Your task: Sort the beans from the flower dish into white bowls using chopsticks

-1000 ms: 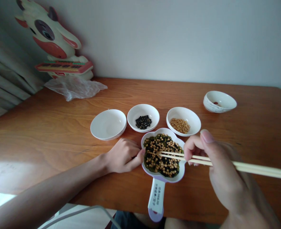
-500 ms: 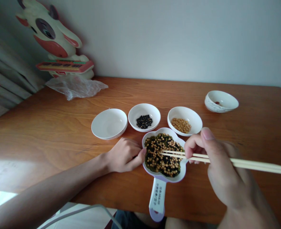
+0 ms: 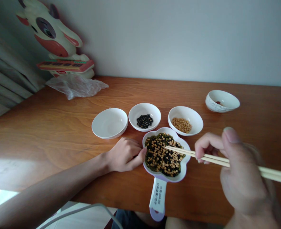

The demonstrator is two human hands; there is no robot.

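My right hand (image 3: 240, 171) has drawn back to the right, so the chopsticks (image 3: 202, 156) now reach less far over the flower-shaped dish (image 3: 184, 171) of mixed beans (image 3: 163, 154). It grips the sticks near their middle. My left hand (image 3: 122, 156), loosely curled, rests on the tabletop (image 3: 59, 127), thumb touching the dish's rim. The beans look small, hard and slippery; pinch each squarely across its middle.

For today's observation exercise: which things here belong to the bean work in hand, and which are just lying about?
In use: chopsticks, right hand, left hand, mixed-bean dish, black-bean bowl, yellow-bean bowl, empty bowl.
Lying about: plastic bag, cow toy, patterned bowl.
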